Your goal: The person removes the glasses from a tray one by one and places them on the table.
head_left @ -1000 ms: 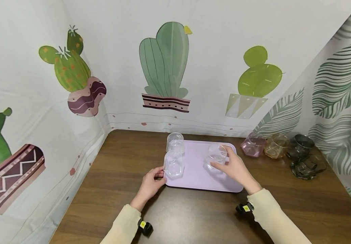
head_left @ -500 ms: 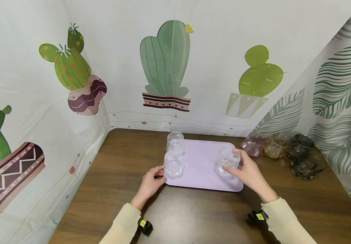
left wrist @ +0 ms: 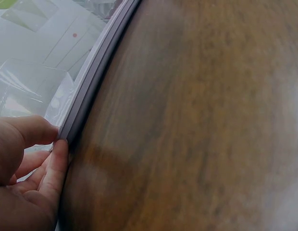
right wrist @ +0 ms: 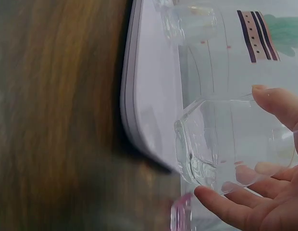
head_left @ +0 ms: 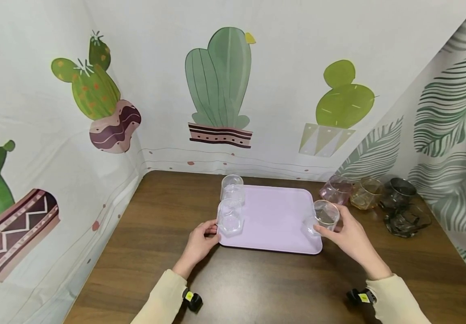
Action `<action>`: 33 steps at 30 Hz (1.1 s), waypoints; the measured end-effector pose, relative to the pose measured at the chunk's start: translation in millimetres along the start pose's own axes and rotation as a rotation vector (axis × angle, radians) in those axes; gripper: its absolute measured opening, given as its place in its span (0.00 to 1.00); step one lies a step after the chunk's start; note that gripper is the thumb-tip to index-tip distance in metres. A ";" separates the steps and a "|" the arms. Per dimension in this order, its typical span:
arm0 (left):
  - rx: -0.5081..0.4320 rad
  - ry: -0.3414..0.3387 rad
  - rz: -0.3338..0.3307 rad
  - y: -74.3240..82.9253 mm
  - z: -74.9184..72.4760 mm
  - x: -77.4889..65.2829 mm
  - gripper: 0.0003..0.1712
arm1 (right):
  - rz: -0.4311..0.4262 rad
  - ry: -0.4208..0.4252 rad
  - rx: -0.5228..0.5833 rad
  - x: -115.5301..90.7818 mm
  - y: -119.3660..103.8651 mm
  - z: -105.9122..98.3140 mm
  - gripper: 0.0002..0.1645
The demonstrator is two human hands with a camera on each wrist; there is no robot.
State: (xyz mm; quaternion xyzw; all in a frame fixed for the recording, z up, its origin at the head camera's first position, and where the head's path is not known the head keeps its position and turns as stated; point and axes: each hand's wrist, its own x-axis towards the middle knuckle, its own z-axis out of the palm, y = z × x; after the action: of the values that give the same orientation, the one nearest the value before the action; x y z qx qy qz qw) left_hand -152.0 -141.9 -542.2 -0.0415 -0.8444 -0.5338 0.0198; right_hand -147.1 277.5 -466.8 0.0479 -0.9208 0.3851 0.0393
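Observation:
In the head view, a lilac tray point(head_left: 273, 216) lies on the wooden table. My left hand point(head_left: 201, 240) pinches its front left corner; in the left wrist view, thumb and fingers meet at the tray rim point(left wrist: 93, 67). My right hand point(head_left: 352, 238) grips a clear drinking glass point(head_left: 324, 215) over the tray's right edge. The right wrist view shows this glass point(right wrist: 221, 139) held between thumb and fingers, its faceted base raised off the tray. Two other clear glasses stand along the tray's left side, one at the back point(head_left: 233, 191), one in front point(head_left: 230, 220).
At the table's right rear stand a pink glass point(head_left: 336, 191), an amber glass point(head_left: 366, 194) and a dark grey glass point(head_left: 399, 193). A smoky dark glass point(head_left: 407, 221) sits just in front of them. Cactus-print cloth point(head_left: 273, 90) hangs behind the table.
My right hand has carried the clear glass rightward, from above the tray's right half to its right edge. My left hand and the other glasses have stayed in place.

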 end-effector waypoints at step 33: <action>-0.001 0.008 0.014 0.6 0.6 0.2 0.24 | 0.221 0.195 -0.169 -23.5 72.6 -65.4 0.53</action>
State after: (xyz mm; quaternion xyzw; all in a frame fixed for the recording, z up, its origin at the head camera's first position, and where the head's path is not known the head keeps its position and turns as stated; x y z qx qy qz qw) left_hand -152.2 -141.1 -541.9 -0.0452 -0.8437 -0.5342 0.0270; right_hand -130.1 376.2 -474.7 -0.0946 -0.9414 0.3110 0.0900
